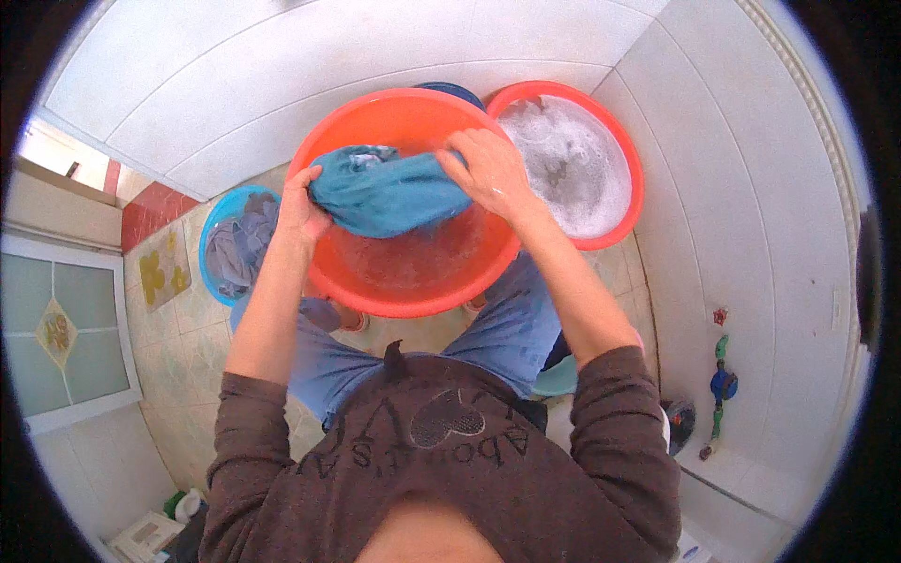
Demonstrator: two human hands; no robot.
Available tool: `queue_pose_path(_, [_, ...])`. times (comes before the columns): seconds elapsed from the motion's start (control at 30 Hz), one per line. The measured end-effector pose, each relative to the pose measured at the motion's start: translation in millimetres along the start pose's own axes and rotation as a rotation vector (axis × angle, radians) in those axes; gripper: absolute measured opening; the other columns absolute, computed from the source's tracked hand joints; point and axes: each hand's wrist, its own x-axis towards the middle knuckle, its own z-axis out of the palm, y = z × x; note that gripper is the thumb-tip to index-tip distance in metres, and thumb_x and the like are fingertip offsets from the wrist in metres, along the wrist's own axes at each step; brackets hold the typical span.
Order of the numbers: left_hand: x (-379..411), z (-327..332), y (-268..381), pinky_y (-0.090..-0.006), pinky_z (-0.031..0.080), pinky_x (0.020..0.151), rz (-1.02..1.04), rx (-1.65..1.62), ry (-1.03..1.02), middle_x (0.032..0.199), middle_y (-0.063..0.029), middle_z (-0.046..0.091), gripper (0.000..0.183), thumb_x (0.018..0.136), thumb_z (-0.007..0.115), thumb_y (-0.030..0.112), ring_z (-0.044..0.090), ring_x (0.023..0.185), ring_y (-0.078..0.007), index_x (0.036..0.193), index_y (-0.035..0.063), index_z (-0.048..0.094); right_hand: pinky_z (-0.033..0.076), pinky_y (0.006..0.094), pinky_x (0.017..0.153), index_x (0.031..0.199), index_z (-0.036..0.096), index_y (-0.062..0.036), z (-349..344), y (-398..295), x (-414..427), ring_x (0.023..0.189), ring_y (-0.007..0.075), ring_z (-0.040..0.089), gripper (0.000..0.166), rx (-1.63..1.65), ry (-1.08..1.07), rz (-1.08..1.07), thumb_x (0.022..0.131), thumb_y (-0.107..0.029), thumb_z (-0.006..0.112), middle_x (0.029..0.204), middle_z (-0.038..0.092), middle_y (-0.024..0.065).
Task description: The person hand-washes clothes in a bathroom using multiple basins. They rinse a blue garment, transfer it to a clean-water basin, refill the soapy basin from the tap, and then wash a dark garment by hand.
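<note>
A wet teal cloth or garment is stretched between my hands above a large orange plastic basin, which holds some water. My left hand grips the bunched left end of the cloth, with the thumb on top. At the cloth's right end is my right hand, its fingers and thumb closed on the fabric near the basin's right rim. A pale, patterned patch shows in the folds near the cloth's upper left.
A red basin of foamy water stands at the back right, a dark blue vessel behind the orange one. At left, a blue basin holds greyish clothes, near a floor mat. White walls rise behind and at right.
</note>
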Motion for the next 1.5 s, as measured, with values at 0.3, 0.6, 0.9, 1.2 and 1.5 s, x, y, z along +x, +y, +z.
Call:
queue_pose_path(0.3, [-7,2,-17,-0.0473,0.031,0.093,0.645,2.129,0.103,0.117,-0.0198,0.041,0.06,0.065,0.066,0.032,0.039,0.111,-0.0366,0.11,-0.001,0.042,0.036,0.0508,0.084,0.107,0.057,-0.013,42,0,-30,0.104,0.033,0.048,0.046,-0.279,-0.536,0.015,0.071,-0.041,0.061,0.106,0.054,0.0139])
queue_pose_path(0.6, [43,3,-70,-0.0593,0.007,0.101,0.43,2.608,-0.32,0.143,-0.0143,0.01,0.121,0.046,0.073,0.06,0.005,0.132,-0.037,0.138,0.0081,0.014,0.017,0.0688,0.091,0.138,0.02,-0.0252,123,-3,-23,0.127,0.0485,0.003,0.1,-0.387,-0.631,0.07,0.057,-0.068,0.06,0.145,0.005,0.0115])
queue_pose_path(0.9, [85,-8,-78,-0.0486,0.02,0.102,0.258,2.328,-0.418,0.136,-0.0164,0.026,0.105,0.048,0.076,0.044,0.024,0.125,-0.0375,0.133,0.0092,0.025,0.016,0.0573,0.101,0.132,0.03,-0.0122,152,27,-22,0.126,0.0463,0.01,0.094,-0.142,-0.453,-0.015,0.056,-0.047,0.071,0.136,0.022,0.018])
queue_pose_path(1.2, [103,-2,-67,-0.0452,0.029,0.098,0.664,2.083,-0.179,0.127,-0.0174,0.038,0.076,0.052,0.075,0.035,0.034,0.118,-0.0361,0.118,0.0105,0.047,0.018,0.0484,0.102,0.12,0.046,-0.0049,152,41,7,0.123,0.0378,0.027,0.054,0.009,-0.388,0.139,0.077,-0.036,0.054,0.131,0.033,0.0201])
queue_pose_path(1.5, [32,37,19,-0.0309,0.046,0.071,0.469,1.511,-0.398,0.085,-0.0089,0.058,0.048,0.061,0.074,0.019,0.058,0.077,-0.019,0.101,0.0051,0.052,0.043,0.0364,0.079,0.101,0.058,-0.0039,17,-13,60,0.087,0.0275,0.058,0.025,0.531,-0.162,-0.041,0.083,-0.019,0.051,0.094,0.061,0.0152])
